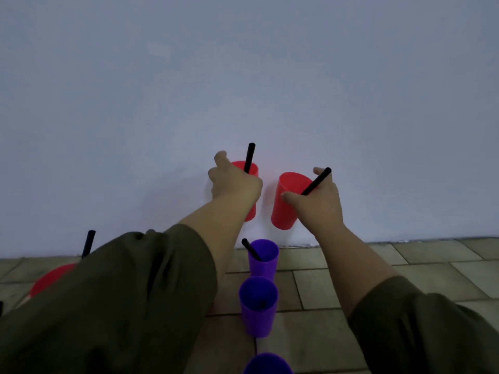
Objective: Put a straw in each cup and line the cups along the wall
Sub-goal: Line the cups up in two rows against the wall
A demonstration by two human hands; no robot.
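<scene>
Left cup (251,209) was gripped by curled left hand (232,184), right cup (286,206) by curled right hand (320,203); both were held by the wall (243,76), seemingly above the floor (351,279). Right cup was tilted, so its straw (317,181) could be spilled out. Purple cup (263,261) below could be knocked when cups were lowered.

Two red cups (286,206), straws (249,157) inside, perhaps touching wall (243,63); purple cups (263,263) below
</scene>
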